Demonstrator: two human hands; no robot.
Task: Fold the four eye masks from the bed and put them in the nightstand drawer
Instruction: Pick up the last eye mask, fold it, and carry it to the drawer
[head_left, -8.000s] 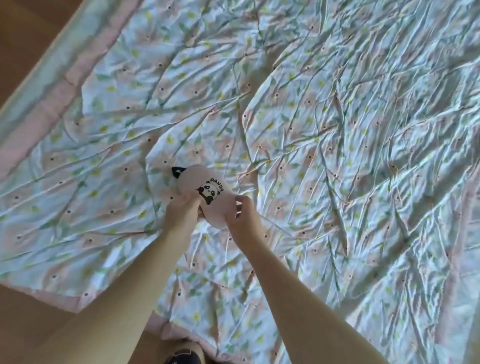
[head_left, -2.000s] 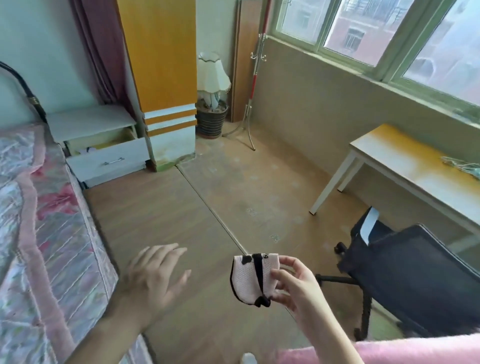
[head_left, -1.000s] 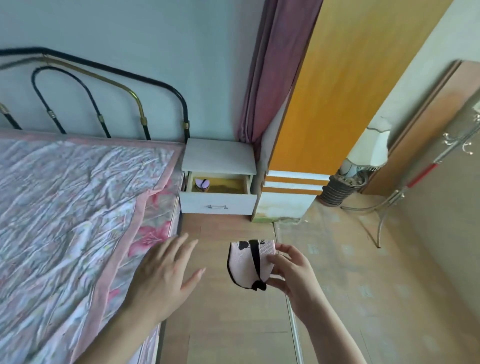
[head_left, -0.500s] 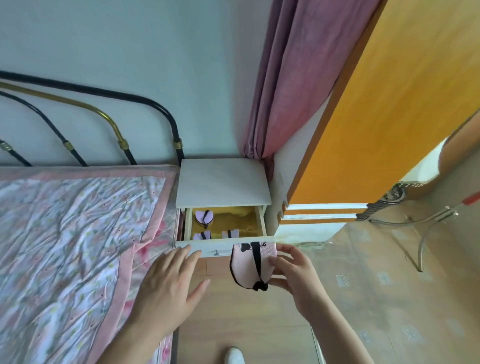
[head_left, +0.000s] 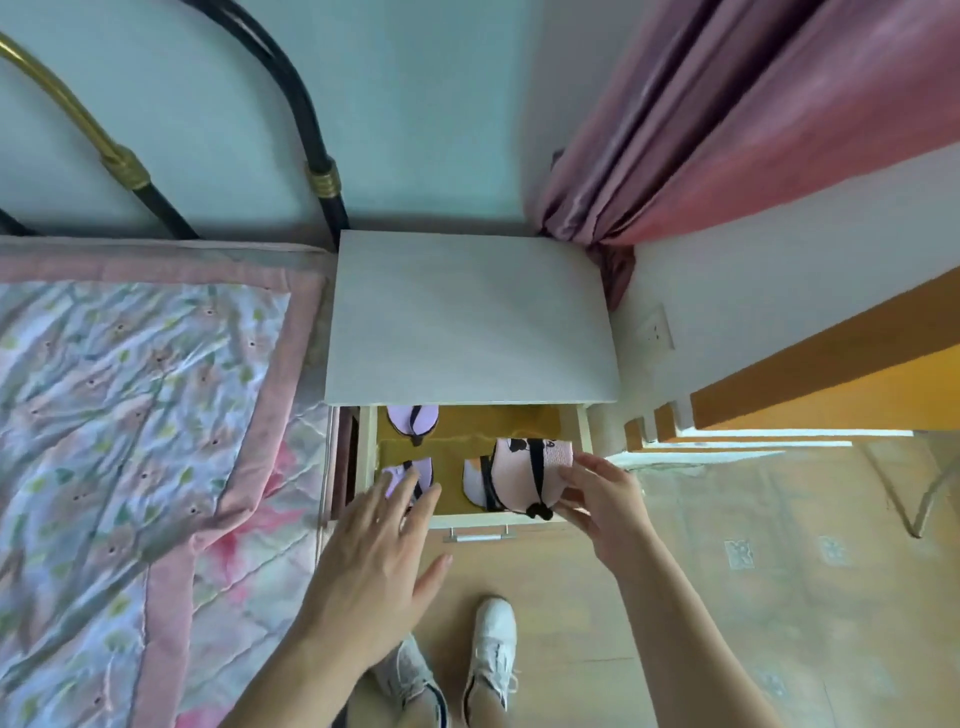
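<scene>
The nightstand (head_left: 470, 317) drawer (head_left: 581, 434) stands open, three folded masks inside. The left hand (head_left: 382, 566) hovers, fingers spread and empty, at its front-left corner. The right hand (head_left: 605, 501) pinches the fourth eye mask (head_left: 522, 475) above the front-right corner; lowering and releasing it looks next.

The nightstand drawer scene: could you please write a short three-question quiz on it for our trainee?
1. True or false: the nightstand drawer stands open.
2. Which hand pinches the folded pink eye mask over the drawer: A left hand, B right hand?
3. Fill in: the number of folded masks already lying in the drawer, namely the back-left mask, the front-left mask and the front-middle mask, is ____.

Key: 1 true; 2 B; 3 three.
</scene>
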